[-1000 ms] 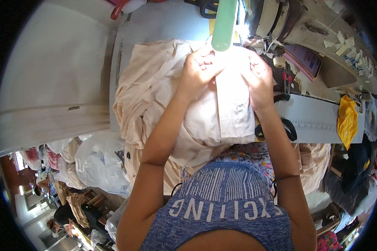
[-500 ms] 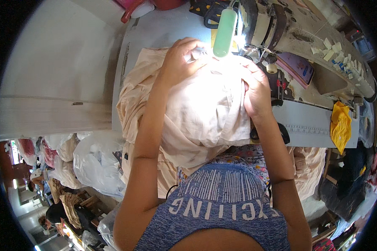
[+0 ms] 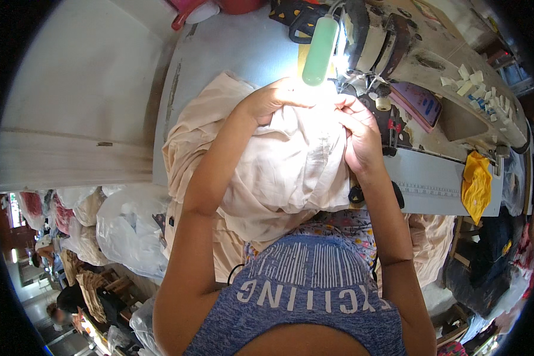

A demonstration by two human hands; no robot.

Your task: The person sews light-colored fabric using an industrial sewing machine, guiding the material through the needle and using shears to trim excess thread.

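A pale beige garment (image 3: 285, 166) lies bunched on the sewing table (image 3: 231, 53) and hangs down toward my lap. My left hand (image 3: 273, 98) grips the fabric's upper edge just below the green lamp (image 3: 319, 43). My right hand (image 3: 359, 133) holds the same cloth at its right side, close to the needle area of the sewing machine (image 3: 391, 41). Bright lamp light washes out the cloth between my hands. More beige fabric (image 3: 190, 142) spreads out to the left of my forearm.
A yellow cloth (image 3: 477, 181) hangs off the table at the right. A purple flat box (image 3: 421, 101) lies on the machine bed beside several small white pieces (image 3: 466, 77). White plastic bags (image 3: 124, 228) of fabric sit on the floor at the left. Red items (image 3: 219, 6) rest at the table's far edge.
Both hands have carried the garment's top edge up and right, nearer the needle under the lamp. The flat cloth is now bunched between my hands.
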